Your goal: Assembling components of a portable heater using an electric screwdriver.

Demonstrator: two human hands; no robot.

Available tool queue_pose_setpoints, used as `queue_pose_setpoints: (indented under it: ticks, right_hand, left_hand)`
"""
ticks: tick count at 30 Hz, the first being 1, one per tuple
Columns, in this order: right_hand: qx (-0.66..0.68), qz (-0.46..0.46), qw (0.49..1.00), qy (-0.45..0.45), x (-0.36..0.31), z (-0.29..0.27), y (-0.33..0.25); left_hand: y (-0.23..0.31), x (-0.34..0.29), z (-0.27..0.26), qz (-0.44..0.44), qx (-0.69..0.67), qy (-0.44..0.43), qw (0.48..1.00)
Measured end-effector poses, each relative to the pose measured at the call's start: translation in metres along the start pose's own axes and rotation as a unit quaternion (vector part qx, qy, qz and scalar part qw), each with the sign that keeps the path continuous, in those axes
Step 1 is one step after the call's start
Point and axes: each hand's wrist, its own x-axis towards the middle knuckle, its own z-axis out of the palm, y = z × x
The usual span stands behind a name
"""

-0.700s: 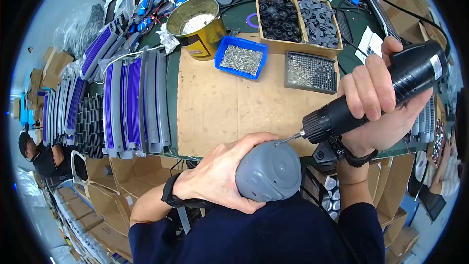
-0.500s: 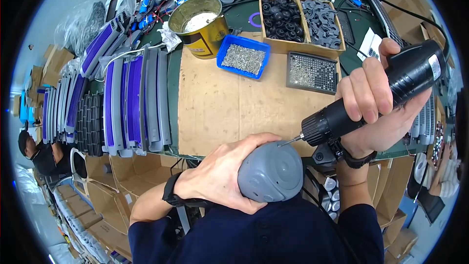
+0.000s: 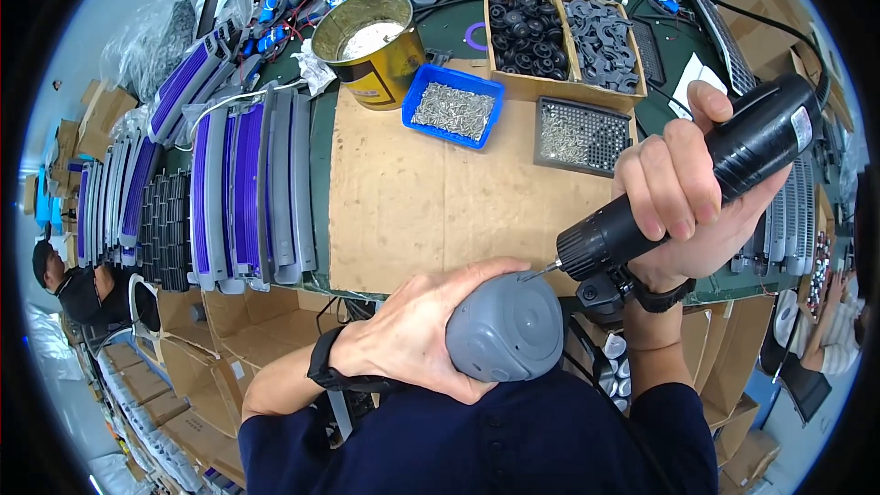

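My left hand (image 3: 423, 323) is wrapped round a grey rounded plastic housing (image 3: 509, 330), held close to my body at the table's front edge. My right hand (image 3: 683, 192) grips a black electric screwdriver (image 3: 632, 225) that slants down to the left. Its thin bit touches the top of the housing near the far rim, close to my left thumb. Any screw under the tip is too small to make out. Beyond my hands stand a blue tray of screws (image 3: 454, 106) and a dark perforated screw holder (image 3: 583, 134).
A brown board (image 3: 394, 211) covers the table's middle. Behind it stand an open metal can (image 3: 371, 55) and a divided cardboard box (image 3: 561, 41) of black and grey parts. Purple-and-grey panels (image 3: 247, 188) line the left. The screwdriver's black cable (image 3: 761, 18) arcs over the right side.
The screwdriver and my right hand have moved slightly left and down, and the screwdriver's nose is nearer the housing. My left hand keeps its hold on the housing.
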Motion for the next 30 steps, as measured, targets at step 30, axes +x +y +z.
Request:
queue_pose_setpoints:
  ticks: [30]
  right_hand:
    - [-0.428, -0.111, 0.869, 0.221, 0.010, -0.138, -0.058]
  left_hand:
    - [-0.009, 0.025, -0.005, -0.036, -0.004, -0.020, 0.999]
